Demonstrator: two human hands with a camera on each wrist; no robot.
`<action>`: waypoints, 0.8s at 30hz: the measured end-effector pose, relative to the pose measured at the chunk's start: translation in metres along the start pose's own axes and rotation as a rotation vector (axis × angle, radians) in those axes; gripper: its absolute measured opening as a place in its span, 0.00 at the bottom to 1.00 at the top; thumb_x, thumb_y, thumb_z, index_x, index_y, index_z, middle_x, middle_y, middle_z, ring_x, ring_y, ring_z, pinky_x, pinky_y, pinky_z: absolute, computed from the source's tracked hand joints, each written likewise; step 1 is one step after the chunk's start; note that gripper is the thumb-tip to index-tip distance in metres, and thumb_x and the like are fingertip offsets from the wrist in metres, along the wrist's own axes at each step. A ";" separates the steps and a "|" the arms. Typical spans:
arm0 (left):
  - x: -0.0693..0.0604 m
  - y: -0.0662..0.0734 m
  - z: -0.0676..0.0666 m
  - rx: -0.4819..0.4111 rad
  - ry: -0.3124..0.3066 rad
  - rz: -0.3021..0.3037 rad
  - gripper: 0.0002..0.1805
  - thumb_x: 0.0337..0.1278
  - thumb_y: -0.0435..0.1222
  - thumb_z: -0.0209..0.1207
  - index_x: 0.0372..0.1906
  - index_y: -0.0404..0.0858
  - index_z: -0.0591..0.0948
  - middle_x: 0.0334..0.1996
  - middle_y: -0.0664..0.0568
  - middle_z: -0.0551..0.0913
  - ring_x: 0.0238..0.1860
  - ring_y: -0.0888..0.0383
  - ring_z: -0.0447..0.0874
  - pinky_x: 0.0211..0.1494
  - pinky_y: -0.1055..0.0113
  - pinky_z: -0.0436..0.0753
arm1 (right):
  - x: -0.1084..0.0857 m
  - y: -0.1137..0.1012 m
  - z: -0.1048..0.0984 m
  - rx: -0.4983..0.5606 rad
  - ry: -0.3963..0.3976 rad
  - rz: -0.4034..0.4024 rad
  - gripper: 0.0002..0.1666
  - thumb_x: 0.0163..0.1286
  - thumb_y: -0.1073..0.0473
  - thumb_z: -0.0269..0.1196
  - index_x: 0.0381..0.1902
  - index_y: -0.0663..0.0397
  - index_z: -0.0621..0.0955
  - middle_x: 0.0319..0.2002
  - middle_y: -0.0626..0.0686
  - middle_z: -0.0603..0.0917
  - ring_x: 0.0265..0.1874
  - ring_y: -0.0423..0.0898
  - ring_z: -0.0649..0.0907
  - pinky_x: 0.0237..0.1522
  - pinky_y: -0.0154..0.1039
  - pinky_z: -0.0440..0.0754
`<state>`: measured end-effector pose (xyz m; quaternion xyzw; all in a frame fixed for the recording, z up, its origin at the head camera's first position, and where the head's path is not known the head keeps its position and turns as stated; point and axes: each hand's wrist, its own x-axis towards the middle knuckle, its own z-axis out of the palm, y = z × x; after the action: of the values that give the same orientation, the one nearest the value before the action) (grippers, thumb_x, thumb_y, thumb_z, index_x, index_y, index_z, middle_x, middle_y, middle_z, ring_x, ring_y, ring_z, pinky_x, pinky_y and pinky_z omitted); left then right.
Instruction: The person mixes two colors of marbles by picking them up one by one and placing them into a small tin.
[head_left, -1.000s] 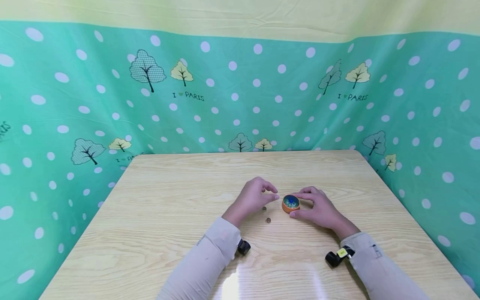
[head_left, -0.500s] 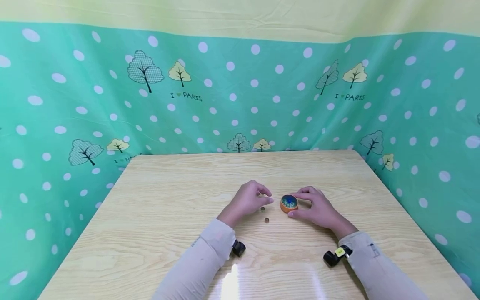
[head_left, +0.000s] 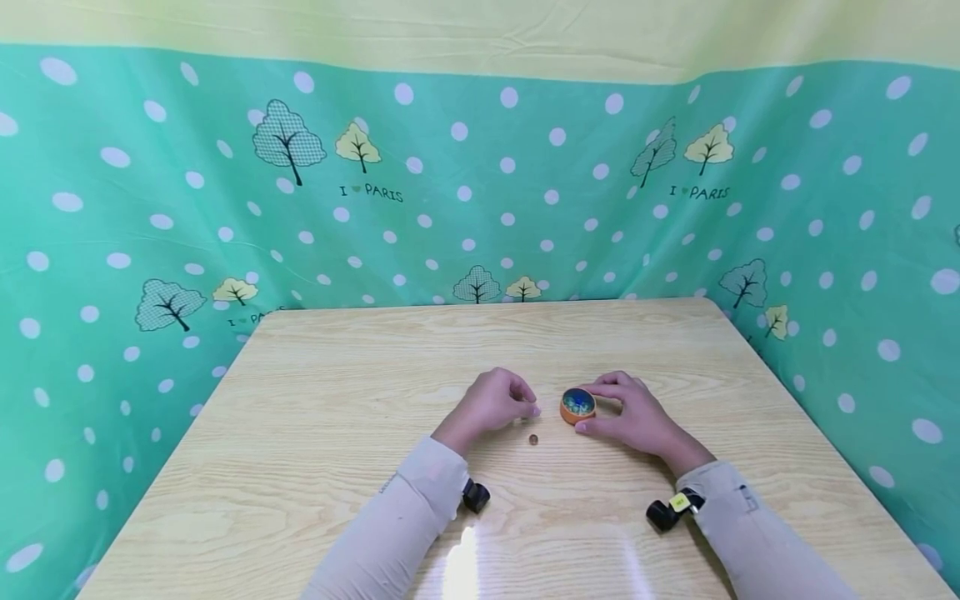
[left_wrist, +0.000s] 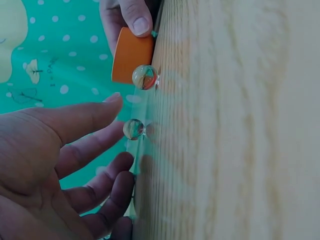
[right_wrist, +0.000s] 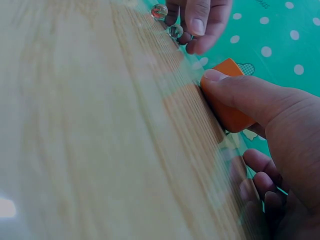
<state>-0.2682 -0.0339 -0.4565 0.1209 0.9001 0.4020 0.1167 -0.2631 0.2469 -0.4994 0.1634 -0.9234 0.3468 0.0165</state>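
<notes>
My right hand [head_left: 630,418] grips a round orange container [head_left: 577,417] from its right side, thumb in front and fingers behind. Its top shows glossy blue and green; what makes up this surface is unclear. Left of it, my left hand [head_left: 491,402] hovers low, thumb and index finger apart. A clear glass marble [left_wrist: 133,129] sits by the left index fingertip in the left wrist view, not pinched. Nearer me on the table lies a second marble [head_left: 533,439], apart from both hands. In the right wrist view the thumb [right_wrist: 235,90] presses the orange wall.
A light wood-grain table [head_left: 337,375] carries everything. Green dotted cloth [head_left: 420,192] hangs behind and at both sides. Dark cameras sit on both wrists, the left wrist camera [head_left: 476,497] and the right wrist camera [head_left: 662,517], close above the tabletop.
My left hand has drawn back left from beside the container and lowered to the farther marble, thumb and index coming closer together. The right hand keeps holding the container in place.
</notes>
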 end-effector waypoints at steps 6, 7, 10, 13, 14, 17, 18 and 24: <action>-0.003 0.001 -0.001 0.003 -0.010 -0.024 0.06 0.54 0.40 0.77 0.32 0.47 0.89 0.31 0.58 0.86 0.30 0.57 0.81 0.33 0.64 0.80 | 0.000 -0.001 0.000 0.004 0.010 0.004 0.40 0.49 0.30 0.79 0.60 0.31 0.85 0.58 0.48 0.77 0.59 0.52 0.72 0.61 0.60 0.71; -0.003 0.001 -0.001 0.008 -0.010 -0.029 0.06 0.53 0.40 0.77 0.32 0.48 0.89 0.31 0.58 0.86 0.31 0.57 0.81 0.34 0.64 0.80 | -0.001 -0.001 0.000 0.004 0.010 0.005 0.40 0.49 0.29 0.79 0.60 0.32 0.86 0.58 0.48 0.77 0.59 0.52 0.72 0.61 0.60 0.71; -0.003 0.001 -0.001 0.019 -0.014 -0.043 0.07 0.52 0.39 0.78 0.31 0.48 0.89 0.31 0.59 0.86 0.33 0.57 0.80 0.35 0.65 0.80 | -0.001 -0.003 -0.001 0.001 0.010 0.004 0.41 0.48 0.29 0.79 0.60 0.33 0.86 0.58 0.48 0.77 0.59 0.52 0.73 0.61 0.60 0.71; -0.003 0.001 -0.001 0.032 -0.016 -0.048 0.07 0.51 0.39 0.78 0.30 0.48 0.89 0.31 0.59 0.86 0.33 0.58 0.81 0.35 0.65 0.80 | -0.001 -0.005 -0.002 -0.001 0.009 -0.002 0.41 0.48 0.29 0.79 0.60 0.34 0.86 0.58 0.48 0.77 0.59 0.52 0.73 0.60 0.59 0.72; -0.004 0.001 -0.001 0.034 -0.017 -0.049 0.07 0.51 0.39 0.78 0.30 0.48 0.89 0.30 0.59 0.86 0.33 0.57 0.81 0.35 0.65 0.80 | -0.001 -0.005 -0.002 0.000 0.009 -0.003 0.41 0.48 0.29 0.79 0.60 0.34 0.86 0.58 0.48 0.77 0.59 0.52 0.73 0.60 0.59 0.72; -0.003 0.001 -0.002 0.053 -0.020 -0.044 0.08 0.50 0.39 0.79 0.29 0.48 0.88 0.30 0.59 0.85 0.33 0.58 0.80 0.36 0.65 0.79 | -0.002 -0.005 -0.002 0.003 0.008 -0.003 0.41 0.49 0.30 0.79 0.60 0.34 0.86 0.58 0.48 0.77 0.59 0.52 0.73 0.60 0.59 0.72; -0.003 0.001 -0.003 0.059 -0.020 -0.043 0.08 0.50 0.39 0.79 0.28 0.48 0.88 0.30 0.59 0.85 0.33 0.58 0.80 0.36 0.65 0.79 | -0.002 -0.005 -0.002 0.005 0.009 -0.002 0.40 0.49 0.30 0.80 0.60 0.33 0.86 0.58 0.48 0.77 0.59 0.52 0.73 0.60 0.59 0.72; -0.003 0.001 -0.005 0.082 -0.019 -0.036 0.10 0.49 0.38 0.79 0.26 0.48 0.86 0.29 0.58 0.85 0.33 0.58 0.79 0.37 0.65 0.77 | -0.002 -0.006 -0.002 0.012 0.008 0.004 0.41 0.48 0.30 0.80 0.60 0.34 0.86 0.58 0.48 0.77 0.59 0.52 0.73 0.60 0.60 0.72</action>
<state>-0.2662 -0.0376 -0.4525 0.1131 0.9166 0.3617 0.1272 -0.2597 0.2449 -0.4944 0.1603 -0.9217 0.3528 0.0184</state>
